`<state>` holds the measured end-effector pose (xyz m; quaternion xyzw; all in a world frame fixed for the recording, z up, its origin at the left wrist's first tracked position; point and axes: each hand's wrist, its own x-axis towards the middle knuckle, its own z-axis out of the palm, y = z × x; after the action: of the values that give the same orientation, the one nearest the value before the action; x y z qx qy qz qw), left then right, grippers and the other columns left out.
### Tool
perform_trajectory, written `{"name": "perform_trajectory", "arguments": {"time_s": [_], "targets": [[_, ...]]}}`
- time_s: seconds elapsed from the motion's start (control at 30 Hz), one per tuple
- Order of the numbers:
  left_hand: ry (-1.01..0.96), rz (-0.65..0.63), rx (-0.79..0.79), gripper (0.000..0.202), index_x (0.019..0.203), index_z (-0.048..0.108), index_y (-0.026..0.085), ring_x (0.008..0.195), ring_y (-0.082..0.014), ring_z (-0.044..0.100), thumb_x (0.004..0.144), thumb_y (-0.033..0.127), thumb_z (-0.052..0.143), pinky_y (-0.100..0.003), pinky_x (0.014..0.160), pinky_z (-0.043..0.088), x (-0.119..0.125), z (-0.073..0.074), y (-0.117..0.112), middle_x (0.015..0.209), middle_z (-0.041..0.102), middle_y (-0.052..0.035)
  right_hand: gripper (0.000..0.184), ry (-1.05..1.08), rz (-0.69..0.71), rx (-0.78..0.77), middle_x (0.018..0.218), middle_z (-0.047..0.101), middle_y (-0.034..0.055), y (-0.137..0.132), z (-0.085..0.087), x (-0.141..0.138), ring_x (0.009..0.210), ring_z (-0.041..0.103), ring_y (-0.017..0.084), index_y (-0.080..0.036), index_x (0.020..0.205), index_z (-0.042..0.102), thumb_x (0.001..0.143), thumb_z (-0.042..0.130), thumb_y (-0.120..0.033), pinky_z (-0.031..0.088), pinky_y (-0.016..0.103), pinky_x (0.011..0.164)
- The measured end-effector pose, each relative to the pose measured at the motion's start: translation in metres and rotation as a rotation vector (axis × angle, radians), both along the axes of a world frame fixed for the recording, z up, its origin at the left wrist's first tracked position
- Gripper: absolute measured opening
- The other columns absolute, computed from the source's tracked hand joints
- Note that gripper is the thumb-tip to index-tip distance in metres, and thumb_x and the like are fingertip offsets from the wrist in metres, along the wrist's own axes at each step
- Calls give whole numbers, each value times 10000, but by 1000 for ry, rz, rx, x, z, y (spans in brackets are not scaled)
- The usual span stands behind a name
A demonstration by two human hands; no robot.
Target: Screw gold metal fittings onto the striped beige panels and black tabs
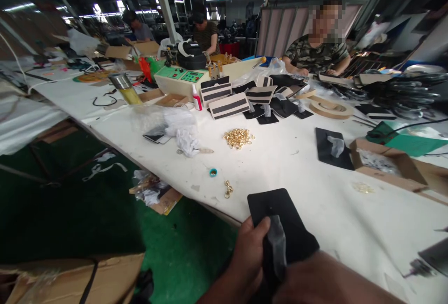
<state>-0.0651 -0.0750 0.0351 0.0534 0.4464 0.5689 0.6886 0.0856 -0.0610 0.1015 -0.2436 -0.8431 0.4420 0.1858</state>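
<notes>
My left hand (247,250) is closed on the edge of a flat black panel (275,201) at the table's front edge, thumb on top. A crumpled translucent plastic wrap (278,238) covers a part on the panel, right beside that thumb. Low in the view, my right hand (315,278) is smeared by motion and overlaps the panel's near end; its fingers cannot be made out. Beyond the panel lie a few small gold metal fittings (228,190) and a small blue-rimmed cap (213,172). Farther back sits a heap of gold fittings (238,138).
Black and beige panels (229,106) are piled at the back. Another black panel (334,148) lies right, by a cardboard box (388,164). A tape roll (331,107), glue bottle (196,98) and jar (124,87) stand around. A person (317,52) works across the table.
</notes>
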Motion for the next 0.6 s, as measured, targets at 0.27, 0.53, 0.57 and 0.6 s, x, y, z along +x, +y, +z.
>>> {"name": "perform_trajectory", "arguments": {"time_s": [0.27, 0.53, 0.57, 0.6], "targets": [[159, 102, 8, 400, 1028, 783, 100, 753, -252, 738, 741, 365, 871, -340, 748, 555, -32, -5, -46, 852, 808, -100, 224, -160, -433, -18, 893, 806, 36, 102, -26, -91, 784, 726, 218, -244, 965, 813, 903, 698, -425, 536, 320, 723], [174, 132, -35, 386, 1027, 792, 104, 780, -259, 743, 724, 335, 856, -348, 780, 557, -42, -10, -61, 868, 813, -101, 212, -377, -426, 92, 880, 803, 63, 124, -70, -128, 784, 715, 239, -222, 878, 812, 902, 697, -399, 482, 333, 708], [175, 124, -29, 382, 1022, 793, 106, 780, -256, 740, 727, 340, 857, -345, 776, 554, -41, -10, -62, 865, 811, -100, 186, -372, -408, 100, 922, 806, 62, 124, -70, -126, 821, 720, 238, -226, 900, 816, 899, 704, -375, 492, 330, 739], [176, 113, -18, 377, 1018, 794, 107, 782, -253, 737, 733, 346, 857, -342, 775, 553, -41, -10, -62, 863, 809, -99, 166, -363, -389, 106, 972, 806, 58, 123, -70, -123, 862, 723, 234, -232, 941, 820, 898, 711, -350, 502, 323, 777]]}}
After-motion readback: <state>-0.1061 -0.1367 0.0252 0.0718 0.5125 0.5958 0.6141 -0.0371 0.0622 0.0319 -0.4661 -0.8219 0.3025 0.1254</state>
